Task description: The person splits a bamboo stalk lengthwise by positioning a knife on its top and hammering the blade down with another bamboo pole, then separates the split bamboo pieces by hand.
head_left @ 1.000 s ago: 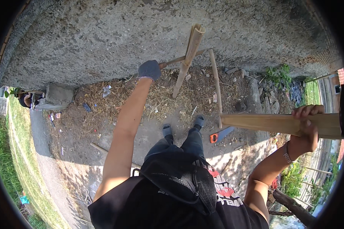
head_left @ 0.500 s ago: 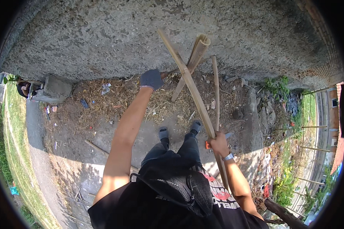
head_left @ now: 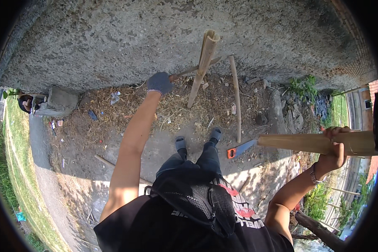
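My left hand [head_left: 160, 83], in a grey glove, is closed around the handle of a machete [head_left: 186, 72]. The blade crosses an upright bamboo piece [head_left: 206, 52], split open at its top end; whether it is lodged in the bamboo I cannot tell. Out at the far right, my right hand [head_left: 336, 147], ungloved and with a watch at the wrist, grips a bamboo strip [head_left: 298, 143]. That strip lies almost level in view, its far right end cut off by the picture's dark edge.
A rough concrete wall [head_left: 126, 42] rises ahead. One stick [head_left: 236, 101] leans on it. A handsaw [head_left: 242, 149] with an orange handle lies right of my feet, and a pole [head_left: 105, 161] at left. Far left, a person [head_left: 24, 103] is beside a concrete block [head_left: 63, 100].
My right hand has swung the bamboo strip away from the upright bamboo, out to the right and higher. The handsaw is now uncovered. My left hand and the machete have shifted slightly left.
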Demonstrator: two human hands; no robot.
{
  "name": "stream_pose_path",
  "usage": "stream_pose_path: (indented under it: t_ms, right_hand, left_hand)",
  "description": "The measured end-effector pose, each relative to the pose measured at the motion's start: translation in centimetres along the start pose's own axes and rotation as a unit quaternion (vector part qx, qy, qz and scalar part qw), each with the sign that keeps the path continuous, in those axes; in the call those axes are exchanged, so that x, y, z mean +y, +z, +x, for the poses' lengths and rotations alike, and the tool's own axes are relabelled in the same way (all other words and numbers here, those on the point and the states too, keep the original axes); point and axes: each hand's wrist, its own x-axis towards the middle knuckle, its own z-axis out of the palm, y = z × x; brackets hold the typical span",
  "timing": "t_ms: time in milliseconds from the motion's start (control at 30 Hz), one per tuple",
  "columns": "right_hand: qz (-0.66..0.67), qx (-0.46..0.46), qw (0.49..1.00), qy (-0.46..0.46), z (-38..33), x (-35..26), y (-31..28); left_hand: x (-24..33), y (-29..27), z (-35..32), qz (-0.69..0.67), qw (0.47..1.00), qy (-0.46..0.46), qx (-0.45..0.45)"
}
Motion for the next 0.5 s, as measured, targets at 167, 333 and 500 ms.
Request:
stream_pose_path:
  t_ms: [167, 333, 500]
  right_hand:
    - [0.030, 0.043, 0.997, 0.047, -2.6, 5.2, -2.7]
    - [-0.335, -0.173, 0.705, 0.601, -26.2, 23.0, -3.0]
    - [-0.222, -0.146, 0.788, 0.555, -29.2, 21.1, -5.8]
  left_hand:
    - [-1.0, 0.0, -1.0, 0.003, 1.000, -0.012, -0.002]
    - [0.3, -0.2, -1.7, 0.032, 0.999, 0.019, -0.025]
    - [-1.0, 0.6, -1.5, 0.053, 0.998, 0.021, -0.013]
